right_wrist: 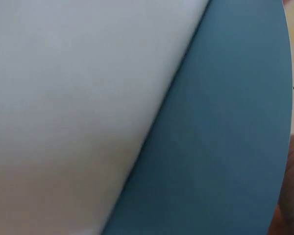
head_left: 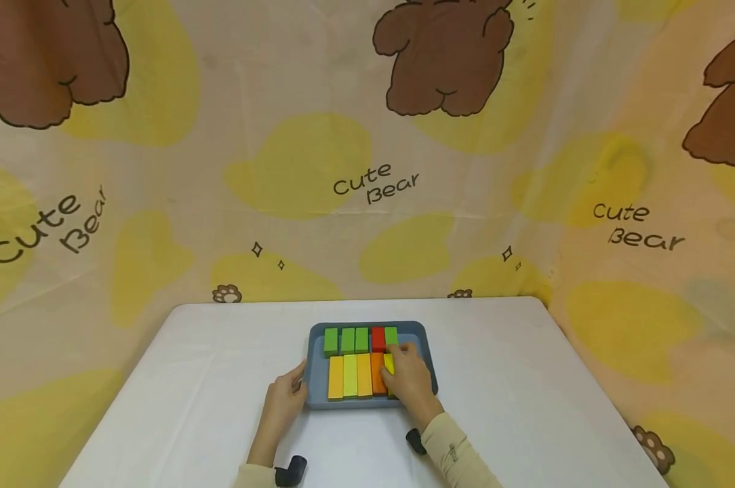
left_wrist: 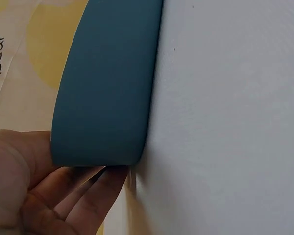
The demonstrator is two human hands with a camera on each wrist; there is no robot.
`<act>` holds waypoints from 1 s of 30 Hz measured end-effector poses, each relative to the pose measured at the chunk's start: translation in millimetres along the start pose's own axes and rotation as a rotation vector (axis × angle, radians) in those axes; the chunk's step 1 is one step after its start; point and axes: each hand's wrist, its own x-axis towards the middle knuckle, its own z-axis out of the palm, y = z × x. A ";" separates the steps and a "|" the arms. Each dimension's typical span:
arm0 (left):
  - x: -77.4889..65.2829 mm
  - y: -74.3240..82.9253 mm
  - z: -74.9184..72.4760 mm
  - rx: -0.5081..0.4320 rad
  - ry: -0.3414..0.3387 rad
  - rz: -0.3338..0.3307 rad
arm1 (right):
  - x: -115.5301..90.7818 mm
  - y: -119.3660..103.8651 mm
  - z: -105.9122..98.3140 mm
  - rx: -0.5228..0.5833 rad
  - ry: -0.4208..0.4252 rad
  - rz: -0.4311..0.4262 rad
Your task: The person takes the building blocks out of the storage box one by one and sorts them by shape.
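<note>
A blue-grey tray [head_left: 317, 379] lies on the white table and holds wooden blocks. My left hand [head_left: 287, 394] grips the tray's left side near its front corner; in the left wrist view its fingers [left_wrist: 95, 198] meet the outer wall. Over the tray's right part, my right hand [head_left: 411, 376] has thumb and fingers around a yellow block [head_left: 389, 364], mostly hidden beneath the hand. This block stands beside an orange block [head_left: 377, 373] in the front row. Behind that row are green blocks [head_left: 348, 341] and a red block [head_left: 378, 339].
The white table [head_left: 209, 379] extends on both sides of the tray. Behind it hangs a patterned cloth [head_left: 306, 237] with printed bears. In the right wrist view the tray's outer wall [right_wrist: 220, 127] covers most of the right hand.
</note>
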 end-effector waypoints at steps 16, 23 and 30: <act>-1.6 -0.3 1.6 -0.018 0.020 -0.004 | -2.6 -5.5 -0.8 0.011 -0.025 0.039; -0.5 -0.4 2.6 -0.023 0.021 -0.014 | 1.7 -5.6 -5.1 -0.019 -0.076 0.037; -3.3 0.6 2.4 -0.022 0.026 -0.022 | 1.7 -8.4 -7.5 -0.053 -0.104 0.008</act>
